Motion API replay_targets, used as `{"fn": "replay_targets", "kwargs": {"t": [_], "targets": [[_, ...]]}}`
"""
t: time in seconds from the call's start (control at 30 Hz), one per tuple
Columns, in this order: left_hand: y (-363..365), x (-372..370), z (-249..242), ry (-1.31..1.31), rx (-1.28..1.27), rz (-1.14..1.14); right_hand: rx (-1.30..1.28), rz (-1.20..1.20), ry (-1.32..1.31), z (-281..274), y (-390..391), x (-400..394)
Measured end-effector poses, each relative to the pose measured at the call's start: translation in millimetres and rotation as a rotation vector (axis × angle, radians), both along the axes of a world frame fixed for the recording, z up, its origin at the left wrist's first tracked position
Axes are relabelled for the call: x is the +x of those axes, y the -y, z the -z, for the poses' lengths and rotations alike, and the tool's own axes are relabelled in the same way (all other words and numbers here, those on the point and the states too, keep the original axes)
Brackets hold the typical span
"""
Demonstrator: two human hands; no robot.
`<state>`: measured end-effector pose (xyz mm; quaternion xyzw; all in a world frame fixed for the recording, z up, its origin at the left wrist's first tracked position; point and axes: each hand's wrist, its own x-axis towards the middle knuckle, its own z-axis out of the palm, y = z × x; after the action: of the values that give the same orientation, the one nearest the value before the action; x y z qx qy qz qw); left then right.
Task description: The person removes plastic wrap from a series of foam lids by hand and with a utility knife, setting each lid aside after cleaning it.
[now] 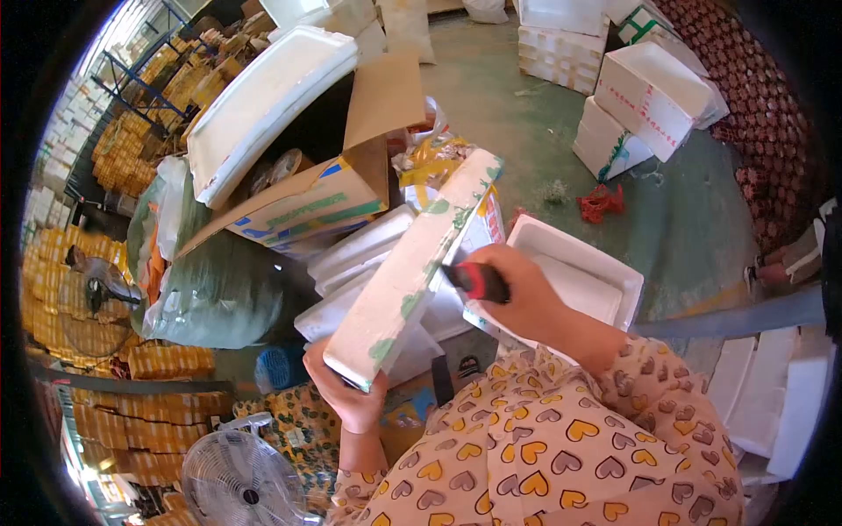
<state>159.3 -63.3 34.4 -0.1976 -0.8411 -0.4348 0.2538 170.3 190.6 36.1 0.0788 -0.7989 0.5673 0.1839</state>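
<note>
A long white foam piece (pixel 412 263), a box or its lid, slants across the middle of the head view with scraps of green tape on its face and edge. My left hand (pixel 351 394) grips its lower end from beneath. In my right hand (pixel 526 294) is a red-and-black handled tool (pixel 481 282), held against the foam's right edge. The tool's working end is hidden, so its kind cannot be made out. Under my right forearm lies an open white foam box (pixel 618 279). More white foam pieces (pixel 338 263) are stacked behind the held one.
An open cardboard box (pixel 324 197) stands ahead on the left, with a large foam lid (pixel 272 96) leaning over it. Foam boxes (pixel 653 96) are piled at the back right, near red netted sacks (pixel 754 105). Close on the left is a floor fan (pixel 250 495). Red netting (pixel 601 203) lies on the floor.
</note>
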Motion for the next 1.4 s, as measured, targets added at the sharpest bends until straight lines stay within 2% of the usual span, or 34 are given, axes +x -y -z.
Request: {"fn": "replay_targets", "kwargs": {"t": [0.1, 0.13, 0.27, 0.33, 0.43, 0.47, 0.5, 0.53, 0.57, 0.63, 0.67, 0.7, 0.77, 0.8, 0.87, 0.9, 0.97, 1.1, 1.17, 1.2, 1.27, 1.4], "targets": [[-1.8, 2.3, -0.1, 0.016, -0.043, 0.003, 0.070, -0.068, -0.058, 8.1, 17.2, -18.7], [-2.7, 3.4, 0.8, 0.021, -0.082, -0.007, 0.158, -0.034, -0.164, 10.6, 19.4, -23.9], [-12.5, 10.5, 2.2, 0.139, -0.053, -0.056, 0.282, -0.072, -0.177, 19.0, 12.9, -31.8], [-12.0, 13.6, 0.8, 0.202, -0.063, -0.051, 0.441, -0.199, -0.392, 22.7, 7.8, -34.7], [-11.6, 14.0, 4.1, 0.258, -0.097, -0.027, 0.414, -0.275, -0.366, 28.1, 5.8, -37.1], [-11.8, 12.2, 7.6, 0.185, -0.120, -0.027, 0.414, -0.274, -0.366, 30.5, 5.4, -35.7], [-11.6, 10.1, 8.6, 0.113, -0.143, -0.026, 0.345, -0.271, -0.194, 32.9, 6.1, -33.3], [-9.5, 10.7, 8.1, 0.166, -0.131, -0.015, 0.276, -0.265, -0.024, 34.8, 7.1, -31.4], [-7.5, 10.7, 8.2, 0.166, -0.131, -0.012, 0.276, -0.262, -0.023, 36.0, 9.3, -30.2], [-5.9, 11.4, 9.2, 0.229, -0.065, 0.053, -0.017, -0.138, 0.181, 38.1, 12.6, -28.5], [-5.7, 13.5, 9.2, 0.230, -0.067, 0.055, -0.035, -0.055, 0.301, 39.0, 6.6, -32.9], [-5.5, 15.9, 8.3, 0.205, -0.115, 0.100, -0.165, -0.012, 0.189, 38.4, 2.9, -35.4], [-6.3, 16.7, 8.3, 0.180, -0.164, 0.145, -0.153, 0.007, 0.349, 31.5, -6.9, -34.7], [-8.1, 16.2, 9.4, 0.170, -0.152, 0.104, -0.154, 0.007, 0.350, 33.5, -9.5, -31.8], [-8.8, 12.6, 10.7, 0.191, -0.164, 0.056, -0.013, -0.324, 0.408, 31.8, -11.5, -23.2], [-9.6, 12.0, 12.7, 0.194, -0.161, 0.060, 0.142, -0.309, 0.372, 29.0, -10.5, -16.7], [-10.1, 12.1, 18.3, 0.189, -0.162, 0.035, 0.282, -0.290, 0.138, 37.7, -8.1, -13.9], [-13.0, 10.4, 22.6, 0.217, -0.109, 0.031, 0.331, -0.235, 0.173, 51.7, -2.3, -12.2], [-12.2, 10.3, 24.3, 0.228, -0.117, 0.047, 0.391, -0.322, 0.193, 53.2, -4.7, -12.4], [-12.0, 10.6, 24.5, 0.231, -0.119, 0.050, 0.389, -0.320, 0.196, 52.3, -6.4, -11.8], [-11.3, 11.0, 24.7, 0.253, -0.126, 0.080, 0.293, -0.408, 0.469, 44.8, -10.8, -11.0], [-13.0, 12.1, 23.8, 0.261, -0.136, 0.087, 0.151, -0.433, 0.544, 44.2, -18.4, -11.4]]}}
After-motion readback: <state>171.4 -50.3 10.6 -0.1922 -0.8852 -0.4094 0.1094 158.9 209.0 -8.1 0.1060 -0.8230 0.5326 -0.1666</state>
